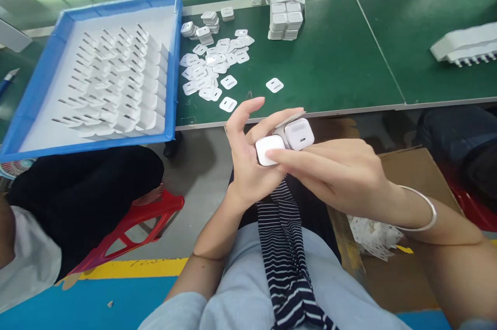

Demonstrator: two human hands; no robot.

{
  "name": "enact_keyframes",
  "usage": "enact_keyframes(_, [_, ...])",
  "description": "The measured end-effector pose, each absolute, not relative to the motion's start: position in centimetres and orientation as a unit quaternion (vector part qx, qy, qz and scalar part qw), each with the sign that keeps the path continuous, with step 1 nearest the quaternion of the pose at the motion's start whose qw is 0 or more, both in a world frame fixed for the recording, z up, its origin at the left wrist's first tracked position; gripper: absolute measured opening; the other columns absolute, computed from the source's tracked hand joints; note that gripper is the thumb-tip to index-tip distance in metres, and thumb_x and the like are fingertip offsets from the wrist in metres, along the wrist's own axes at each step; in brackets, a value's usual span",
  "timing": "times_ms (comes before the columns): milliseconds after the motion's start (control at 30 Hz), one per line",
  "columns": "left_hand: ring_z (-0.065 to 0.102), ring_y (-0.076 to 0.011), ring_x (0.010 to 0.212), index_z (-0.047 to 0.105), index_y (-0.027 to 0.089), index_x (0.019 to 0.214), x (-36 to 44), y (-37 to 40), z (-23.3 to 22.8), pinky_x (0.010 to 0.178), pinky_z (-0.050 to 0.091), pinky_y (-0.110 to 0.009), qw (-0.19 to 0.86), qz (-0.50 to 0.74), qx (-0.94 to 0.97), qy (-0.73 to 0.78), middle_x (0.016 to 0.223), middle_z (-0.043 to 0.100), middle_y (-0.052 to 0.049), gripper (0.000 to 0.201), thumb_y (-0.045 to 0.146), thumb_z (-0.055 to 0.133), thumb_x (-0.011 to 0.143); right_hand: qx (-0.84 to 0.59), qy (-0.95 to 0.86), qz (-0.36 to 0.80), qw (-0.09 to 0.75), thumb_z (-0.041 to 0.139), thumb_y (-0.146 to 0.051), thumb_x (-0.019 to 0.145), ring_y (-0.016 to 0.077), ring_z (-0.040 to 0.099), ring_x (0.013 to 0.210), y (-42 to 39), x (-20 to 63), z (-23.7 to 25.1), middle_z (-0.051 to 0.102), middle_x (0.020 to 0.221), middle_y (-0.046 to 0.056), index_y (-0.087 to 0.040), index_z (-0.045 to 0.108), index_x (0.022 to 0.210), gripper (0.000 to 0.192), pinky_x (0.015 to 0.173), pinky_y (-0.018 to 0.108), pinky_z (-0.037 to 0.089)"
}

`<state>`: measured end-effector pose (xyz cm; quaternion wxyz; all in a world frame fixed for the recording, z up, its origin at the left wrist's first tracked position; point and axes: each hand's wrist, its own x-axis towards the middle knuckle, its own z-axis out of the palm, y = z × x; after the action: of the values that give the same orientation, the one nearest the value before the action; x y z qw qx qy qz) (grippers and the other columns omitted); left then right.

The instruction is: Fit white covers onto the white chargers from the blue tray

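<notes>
Green desk [334, 61] crossed twelve o'clock, blue plastic tray [171, 107] lay at ten, red stool [166, 206] at eight, white power adapters [298, 131] sat centrally, left fingers [267, 124] cradling them, right fingers [305, 161] touching one, pinch unclear.

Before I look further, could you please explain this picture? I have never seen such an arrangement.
There is no machine here: these are a person's two bare hands, seen by one camera worn on the head, looking forward and down. The left hand holds two small white blocks; a finger of the right hand touches the nearer one. Beyond, on the green table, lie many flat white cards. At the left, a blue-rimmed tray carries rows of white pieces with metal prongs.
</notes>
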<state>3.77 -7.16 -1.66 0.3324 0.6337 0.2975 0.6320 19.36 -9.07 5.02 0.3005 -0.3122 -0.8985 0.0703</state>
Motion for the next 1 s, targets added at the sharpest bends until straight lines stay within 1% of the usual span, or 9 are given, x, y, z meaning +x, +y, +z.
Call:
enact_keyframes(133, [0.076,-0.0192,0.1,0.036,0.033,0.132,3.5,-6.8,-1.1,0.089,0.063,-0.039,0.399,0.638,0.603,0.263,0.115,0.077,0.0,0.067,0.038,0.081,0.083,-0.428,-0.749,0.22,0.457,0.066,-0.018,0.092,0.0122,0.056,0.053,-8.5,19.1,5.9,0.067,0.068,-0.002,-0.026,0.069,0.101,0.013,0.048,0.028,0.041])
enact_keyframes(200, [0.077,-0.0195,0.099,0.038,0.032,0.131,3.2,-6.8,-1.0,0.09,0.063,-0.038,0.413,0.631,0.599,0.27,0.113,0.077,0.0,0.071,0.036,0.085,0.078,-0.465,-0.66,0.273,0.523,0.067,-0.019,0.091,0.0136,0.056,0.053,-7.7,19.2,6.0,0.062,0.066,-0.002,-0.027,0.07,0.096,0.01,0.044,0.03,0.038])
enact_keyframes(267, [0.077,-0.0207,0.1,0.04,0.032,0.129,2.8,-6.8,-1.0,0.089,0.063,-0.038,0.43,0.623,0.587,0.288,0.113,0.077,-0.001,0.075,0.034,0.089,0.073,-0.456,-0.624,0.309,0.554,0.069,-0.02,0.09,0.014,0.053,0.053,-6.9,19.7,5.5,0.059,0.064,-0.002,-0.029,0.071,0.094,0.01,0.042,0.03,0.035])
enact_keyframes(367, [0.076,-0.0222,0.103,0.042,0.032,0.129,2.5,-7.0,-1.2,0.088,0.062,-0.036,0.461,0.608,0.568,0.308,0.114,0.077,-0.002,0.078,0.031,0.092,0.068,-0.416,-0.638,0.343,0.55,0.075,-0.024,0.087,0.0127,0.054,0.057,-6.0,20.4,4.4,0.061,0.071,-0.002,-0.029,0.073,0.104,0.017,0.044,0.027,0.039])
enact_keyframes(433, [0.076,-0.0222,0.102,0.043,0.032,0.129,2.4,-7.1,-1.5,0.088,0.062,-0.035,0.471,0.602,0.566,0.31,0.114,0.077,-0.002,0.079,0.028,0.093,0.067,-0.402,-0.672,0.359,0.509,0.075,-0.028,0.088,0.0117,0.057,0.065,-5.7,20.7,3.8,0.064,0.081,0.0,-0.028,0.073,0.11,0.023,0.049,0.025,0.044])
enact_keyframes(600, [0.077,-0.0195,0.095,0.046,0.032,0.134,2.5,-7.5,-1.9,0.084,0.063,-0.032,0.449,0.597,0.571,0.34,0.109,0.077,-0.002,0.083,0.022,0.093,0.066,-0.378,-0.769,0.308,0.414,0.062,-0.029,0.097,0.0109,0.057,0.068,-5.1,20.3,3.0,0.066,0.097,0.003,-0.028,0.076,0.112,0.02,0.056,0.025,0.05])
enact_keyframes(767, [0.075,-0.0208,0.099,0.063,0.025,0.124,2.2,-7.8,-1.9,0.088,0.063,-0.034,0.371,0.578,0.611,0.395,0.114,0.075,-0.005,0.056,0.025,0.087,0.074,-0.358,-0.81,0.262,0.383,0.06,-0.027,0.098,0.0161,0.062,0.083,-5.0,20.0,2.4,0.063,0.1,0.005,-0.029,0.076,0.111,0.021,0.069,0.029,0.055])
enact_keyframes(900, [0.075,-0.0224,0.102,0.064,0.024,0.129,2.1,-7.9,-1.9,0.09,0.064,-0.035,0.34,0.568,0.625,0.414,0.118,0.075,-0.006,0.055,0.034,0.084,0.078,-0.369,-0.754,0.349,0.417,0.066,-0.036,0.095,0.0143,0.063,0.084,-5.8,19.5,1.6,0.062,0.109,0.005,-0.026,0.071,0.113,0.022,0.064,0.025,0.056])
enact_keyframes(1000, [0.072,-0.0251,0.113,0.055,0.026,0.139,2.1,-8.0,-2.1,0.099,0.061,-0.039,0.32,0.567,0.636,0.414,0.125,0.073,-0.008,0.062,0.038,0.08,0.083,-0.427,-0.665,0.396,0.468,0.081,-0.039,0.08,0.015,0.065,0.086,-6.8,18.9,1.1,0.06,0.115,0.005,-0.025,0.059,0.12,0.048,0.059,0.022,0.058])
